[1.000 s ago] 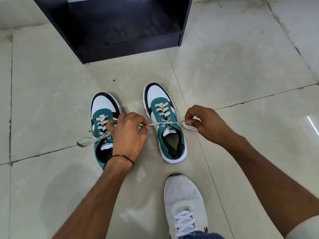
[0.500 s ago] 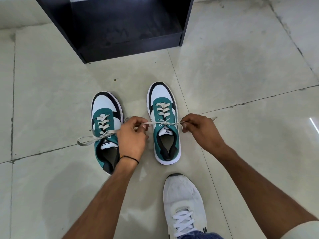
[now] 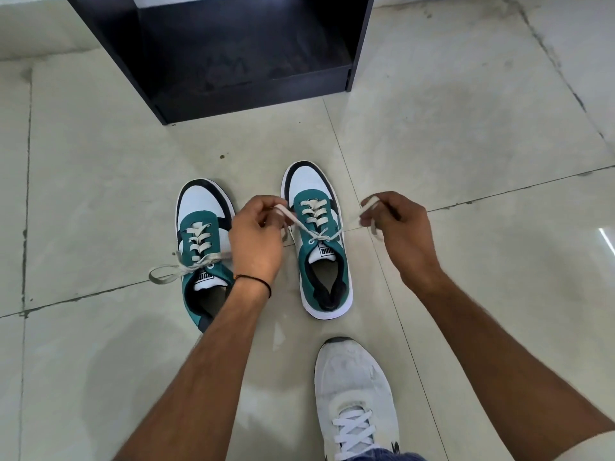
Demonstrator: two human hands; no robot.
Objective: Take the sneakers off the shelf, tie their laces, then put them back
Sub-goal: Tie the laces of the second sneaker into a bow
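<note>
**Head view: lace ends drawn apart for tying**

Both sneakers [image 3: 203,207] sit on the floor [image 3: 100,194], 6 o'clock of the shelf [image 3: 253,94]. The left hand [image 3: 256,241] pinches one lace end [image 3: 285,210], the right hand [image 3: 399,234] the other, at 9 and 3 o'clock of the right sneaker [image 3: 307,189], probably tensioning the knot.

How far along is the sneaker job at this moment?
Done: both sneakers are off the shelf; the left sneaker looks bow-tied. In hand: left hand and right hand pinch the lace ends of the right sneaker, crossed once. Left: finish that bow, reshelve both.
</note>
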